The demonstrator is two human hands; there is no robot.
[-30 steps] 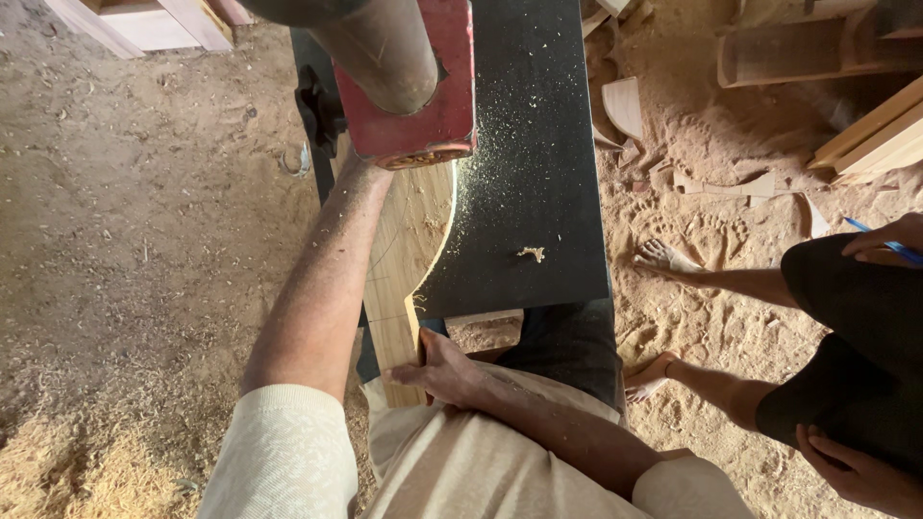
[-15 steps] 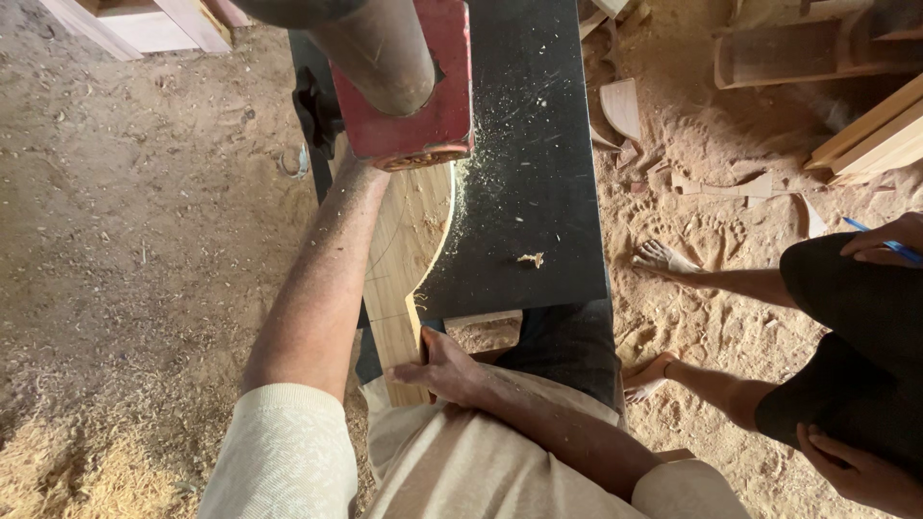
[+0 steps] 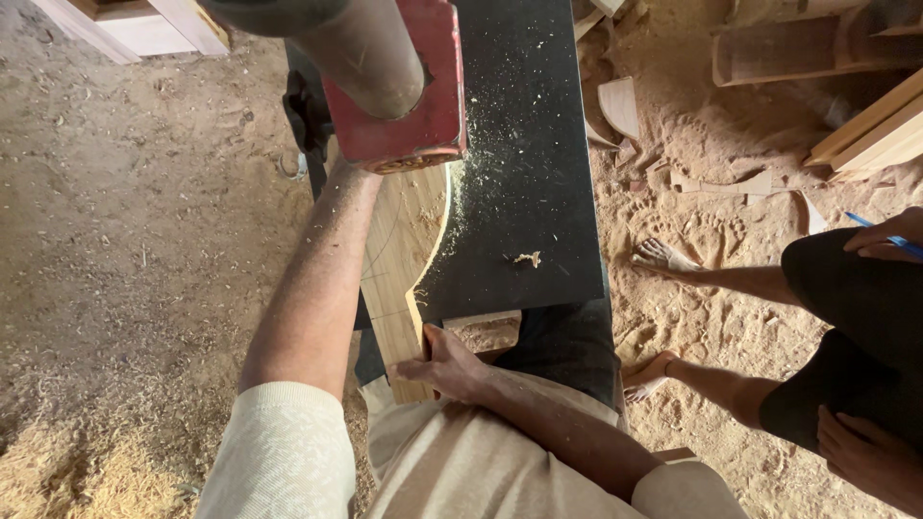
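Observation:
A curved pale wooden board (image 3: 409, 240) lies on the black machine table (image 3: 524, 144), its rounded edge toward the table's middle. My right hand (image 3: 444, 367) grips the near end of the board, thumb on top. My left arm reaches forward along the board's left side. My left hand (image 3: 348, 171) goes under the red machine housing (image 3: 423, 106), so only its wrist end shows and the fingers are hidden. A grey-brown tube (image 3: 356, 53) hangs in front of the housing.
Sawdust covers the ground on all sides, with a heap at the lower left. Another person (image 3: 846, 317) squats at the right, bare feet near the table, holding a blue pencil (image 3: 880, 231). Wood offcuts (image 3: 620, 106) and planks (image 3: 865, 125) lie at the upper right.

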